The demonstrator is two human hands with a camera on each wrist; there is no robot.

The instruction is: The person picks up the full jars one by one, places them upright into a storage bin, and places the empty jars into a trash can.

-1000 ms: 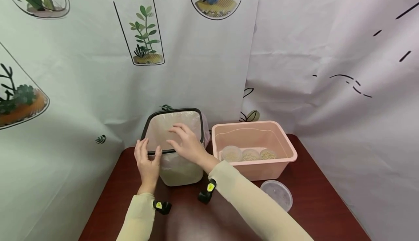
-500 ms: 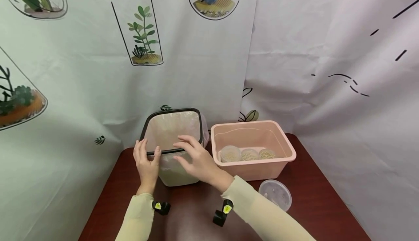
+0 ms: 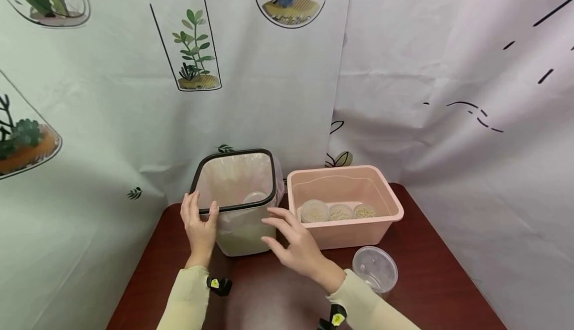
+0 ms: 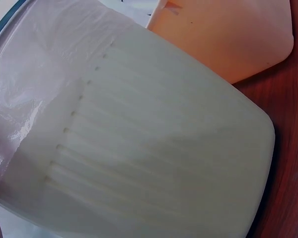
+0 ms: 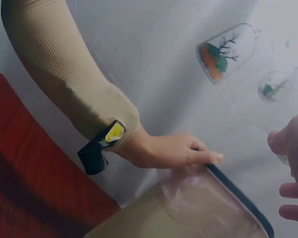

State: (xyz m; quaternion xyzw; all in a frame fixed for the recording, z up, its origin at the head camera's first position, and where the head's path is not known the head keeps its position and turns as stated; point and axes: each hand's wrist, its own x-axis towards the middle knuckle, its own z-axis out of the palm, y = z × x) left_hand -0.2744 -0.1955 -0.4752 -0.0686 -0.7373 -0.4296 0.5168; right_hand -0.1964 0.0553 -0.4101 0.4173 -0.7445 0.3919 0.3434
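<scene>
The white trash bin [image 3: 244, 233] has a black rim and a translucent liner bag [image 3: 224, 173] folded over its edge. My left hand [image 3: 200, 225] holds its front left rim corner, the thumb on the near side; in the right wrist view the left hand [image 5: 176, 150] grips that corner. Inside the bin, against the right wall, shows part of a clear round plastic piece [image 3: 255, 197]. My right hand [image 3: 296, 245] is in the air in front of the bin's right side, fingers apart and holding nothing. The bin's ribbed wall [image 4: 154, 134] fills the left wrist view.
A pink plastic tub [image 3: 350, 234] stands right of the bin, with several round clear containers [image 3: 315, 211] of pale grains inside. On the dark red table [image 3: 430, 270] before it sits a clear round container [image 3: 375, 269]. A patterned curtain [image 3: 278, 95] hangs behind.
My right hand has moved from over the bin's opening right and toward me, outside the rim. The clear round piece inside the bin has come into view. The left hand stays put.
</scene>
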